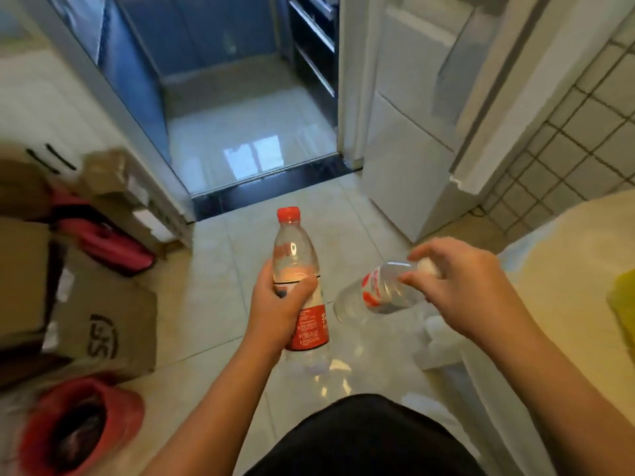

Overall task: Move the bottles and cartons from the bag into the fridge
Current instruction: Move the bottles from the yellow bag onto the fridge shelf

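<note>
My left hand (280, 305) grips the middle of a clear water bottle (294, 249) with a red cap and red label, held nearly upright over the floor. My right hand (470, 286) holds a second clear bottle (376, 293) by its white-capped neck, so it lies tilted with its base toward the left. The two bottles are apart. A white fridge (412, 132) stands ahead on the right, its doors shut. A pale plastic bag (436, 341) lies on the floor below my right hand.
Cardboard boxes (103, 321) and red items are stacked along the left. A red bin (75, 427) sits at lower left. Ahead, a doorway (247, 139) with a dark threshold leads to a tiled room. A tiled wall is on the right.
</note>
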Motion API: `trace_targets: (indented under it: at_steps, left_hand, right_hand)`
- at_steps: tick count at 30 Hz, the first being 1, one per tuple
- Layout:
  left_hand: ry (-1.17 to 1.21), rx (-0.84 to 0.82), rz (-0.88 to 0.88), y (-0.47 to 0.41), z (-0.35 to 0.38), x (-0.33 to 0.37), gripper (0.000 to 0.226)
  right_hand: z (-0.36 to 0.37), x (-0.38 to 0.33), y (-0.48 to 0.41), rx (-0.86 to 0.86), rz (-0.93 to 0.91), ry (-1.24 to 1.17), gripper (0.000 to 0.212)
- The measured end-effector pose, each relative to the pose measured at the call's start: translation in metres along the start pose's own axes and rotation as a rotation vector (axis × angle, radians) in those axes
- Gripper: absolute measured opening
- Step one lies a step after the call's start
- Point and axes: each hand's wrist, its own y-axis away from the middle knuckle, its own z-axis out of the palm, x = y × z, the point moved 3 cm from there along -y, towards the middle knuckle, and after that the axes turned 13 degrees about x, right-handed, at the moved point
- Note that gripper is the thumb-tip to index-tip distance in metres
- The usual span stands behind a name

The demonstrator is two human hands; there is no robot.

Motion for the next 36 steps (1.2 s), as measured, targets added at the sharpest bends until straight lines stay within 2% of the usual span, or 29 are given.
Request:
trace_targets:
  at_steps: [2,4,10,19,24,29,36]
  left_hand:
    - [-0.029,0.048,0.028,-0.018,-0.020,0.004,0.039]
    - [-0.041,0.100,0.047,-0.035,-0.036,0.006,0.040]
    - [-0.075,0.238,0.115,-0.101,-0.062,0.016,0.054]
    - [-0.197,0.291,0.232,-0.241,-0.048,0.070,0.060]
    - [-0.240,0.269,0.304,-0.315,-0.018,0.104,0.062]
    - [-0.290,0.202,0.363,-0.398,0.024,0.129,0.068]
    - [-0.327,-0.058,0.482,-0.530,0.123,0.174,0.071]
  right_hand:
    - [0.025,-0.034,-0.025,-0.083,-0.197,0.094,0.026]
    - [0.050,-0.061,-0.050,-0.161,-0.283,0.069,0.026]
    - [0.126,-0.113,-0.129,-0.297,-0.382,-0.034,0.021]
    - [0.196,-0.168,-0.288,-0.425,-0.467,-0.182,0.015]
    - [0.211,-0.182,-0.374,-0.345,-0.481,-0.238,0.015]
    - [0.218,-0.169,-0.452,-0.207,-0.387,-0.247,0.012]
    - [0.208,-0.131,-0.562,0.015,-0.212,-0.182,0.012]
